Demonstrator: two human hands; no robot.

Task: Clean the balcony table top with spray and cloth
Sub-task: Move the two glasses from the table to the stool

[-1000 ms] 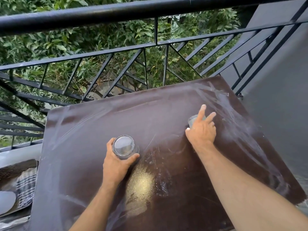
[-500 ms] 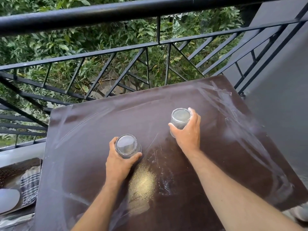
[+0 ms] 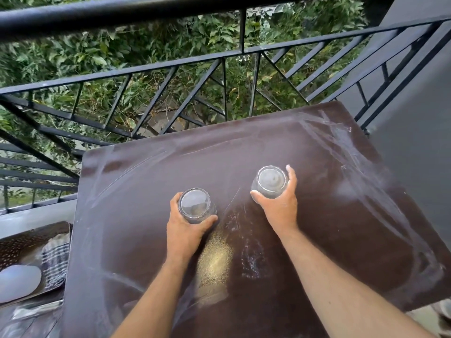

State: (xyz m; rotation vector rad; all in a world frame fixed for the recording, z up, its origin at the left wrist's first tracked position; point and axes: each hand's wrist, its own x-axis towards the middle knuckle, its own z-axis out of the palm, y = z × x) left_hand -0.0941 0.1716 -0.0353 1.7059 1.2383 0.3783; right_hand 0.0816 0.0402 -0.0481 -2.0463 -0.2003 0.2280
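The left hand is curled around a clear glass and the right hand is curled around a second glass, both above the dusty brown table top; a yellowish powder patch lies between the forearms; a striped cloth lies on a tray left of the table, beside the black railing

Desk: dark brown square top, set against the railing, streaked with whitish smears.
Spill: sandy yellow powder patch near the front centre.
Residue: white flecks just right of it.
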